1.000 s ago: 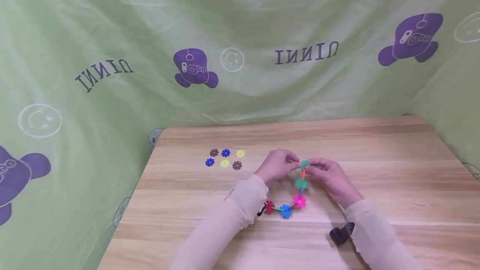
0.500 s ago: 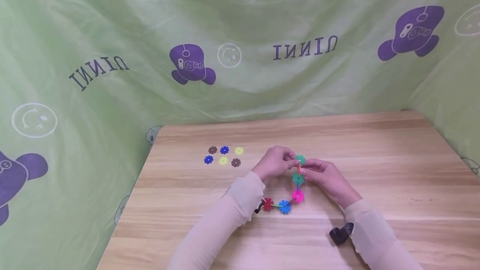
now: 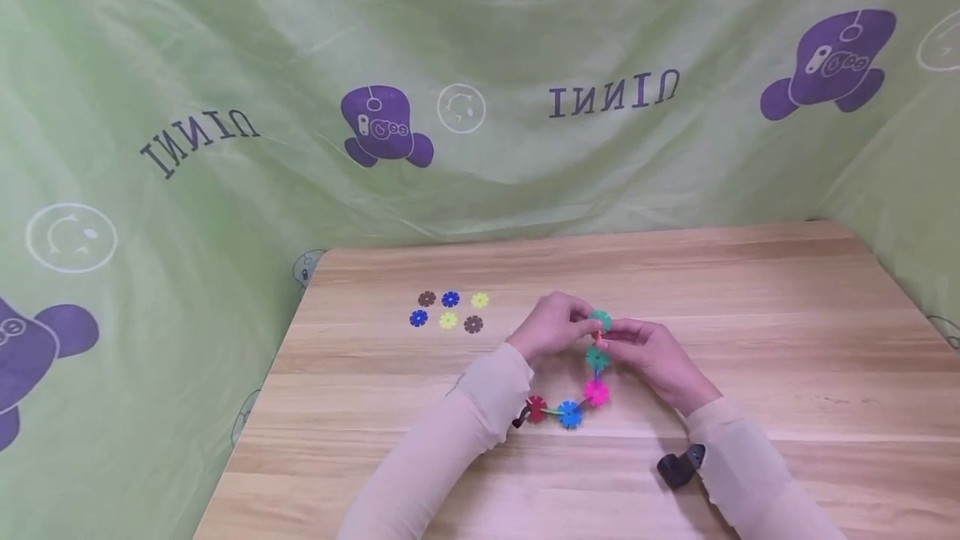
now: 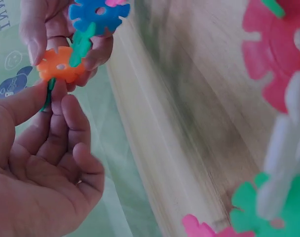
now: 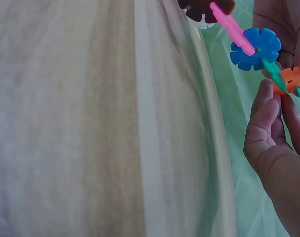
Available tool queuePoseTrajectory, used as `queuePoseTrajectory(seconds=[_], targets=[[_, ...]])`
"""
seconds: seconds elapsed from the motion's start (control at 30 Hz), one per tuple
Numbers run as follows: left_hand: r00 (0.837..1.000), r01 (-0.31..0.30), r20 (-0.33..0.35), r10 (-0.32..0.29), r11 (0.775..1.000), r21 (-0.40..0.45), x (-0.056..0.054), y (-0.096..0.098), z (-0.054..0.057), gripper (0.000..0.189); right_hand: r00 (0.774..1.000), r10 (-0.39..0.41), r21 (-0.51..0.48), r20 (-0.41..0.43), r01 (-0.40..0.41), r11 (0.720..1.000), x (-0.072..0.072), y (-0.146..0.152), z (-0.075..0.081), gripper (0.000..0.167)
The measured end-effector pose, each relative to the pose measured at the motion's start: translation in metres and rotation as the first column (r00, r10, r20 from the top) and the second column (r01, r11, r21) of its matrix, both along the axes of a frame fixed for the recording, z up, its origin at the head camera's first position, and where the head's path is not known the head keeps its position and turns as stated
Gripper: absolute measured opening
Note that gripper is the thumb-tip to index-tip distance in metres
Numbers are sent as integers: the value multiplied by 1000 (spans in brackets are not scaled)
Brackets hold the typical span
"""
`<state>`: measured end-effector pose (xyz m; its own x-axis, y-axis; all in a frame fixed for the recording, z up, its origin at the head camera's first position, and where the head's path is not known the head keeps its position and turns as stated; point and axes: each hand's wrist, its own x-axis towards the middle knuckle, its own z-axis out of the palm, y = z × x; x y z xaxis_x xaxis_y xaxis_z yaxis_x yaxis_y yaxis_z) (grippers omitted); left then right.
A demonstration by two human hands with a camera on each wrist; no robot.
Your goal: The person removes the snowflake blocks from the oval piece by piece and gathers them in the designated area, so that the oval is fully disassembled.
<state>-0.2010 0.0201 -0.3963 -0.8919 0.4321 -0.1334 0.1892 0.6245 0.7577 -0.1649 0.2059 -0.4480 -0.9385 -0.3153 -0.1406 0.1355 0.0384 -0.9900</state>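
Observation:
A chain of notched, flower-shaped plastic discs hangs between my hands. My left hand [image 3: 555, 327] pinches the green disc [image 3: 600, 321] at the chain's end, between thumb and fingers. Facing it, my right hand [image 3: 660, 361] holds the orange disc [image 4: 61, 65] joined to that green one. In the right wrist view, a blue disc [image 5: 256, 49] and a pink disc [image 5: 231, 27] follow along the chain. Further down in the head view come a pink disc [image 3: 596, 392], a blue disc [image 3: 570, 414] and a red disc [image 3: 536, 408]. My left sleeve hides whatever lies beyond the red one.
Several loose discs lie at the left back of the wooden table [image 3: 360, 407], among them a brown disc [image 3: 473, 324], a blue disc [image 3: 418, 318] and a yellow disc [image 3: 479, 300]. A green printed curtain [image 3: 510, 182] hangs behind the table. A black wrist camera [image 3: 678, 467] sticks out beside my right sleeve.
The green end disc has turned its face more toward the head camera, and both hands have shifted slightly. They keep their grip on the chain. The loose discs stay in the same arrangement.

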Motion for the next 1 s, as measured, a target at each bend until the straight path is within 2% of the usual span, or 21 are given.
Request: queuePoseTrajectory(seconds=[0.13, 0.27, 0.37, 0.47, 0.57, 0.7, 0.87, 1.0], targets=[[1000, -9, -26, 7, 999, -46, 4, 1, 3, 14, 1000, 2, 7, -3, -2, 1000, 2, -3, 0, 46], [995, -94, -47, 92, 994, -55, 6, 0, 6, 13, 1000, 18, 31, -6, -18, 999, 2, -5, -1, 49], [986, -162, -53, 160, 985, -54, 1, -10, 7, 17, 1000, 9, 72, -16, -8, 997, 2, -4, -1, 50], [975, -221, -53, 217, 971, -90, -6, -31, 6, 19, 1000, -15, 98, -22, 17, 995, 2, 0, 0, 51], [964, -264, -62, 257, 952, -153, -13, -57, 1, 18, 999, -25, 104, -21, 27, 994, 1, 3, 2, 52], [949, -315, -89, 302, 921, -232, -19, -83, -13, 18, 1000, -23, 119, -8, 24, 993, 1, 5, 3, 53], [925, -379, -141, 353, 880, -286, -28, -85, -24, 20, 999, -34, 112, 16, 32, 993, 3, 7, 4, 52], [922, -385, -162, 351, 862, -328, -32, -83, -26, 19, 999, -35, 72, 17, 34, 997, 5, 6, 5, 50]])
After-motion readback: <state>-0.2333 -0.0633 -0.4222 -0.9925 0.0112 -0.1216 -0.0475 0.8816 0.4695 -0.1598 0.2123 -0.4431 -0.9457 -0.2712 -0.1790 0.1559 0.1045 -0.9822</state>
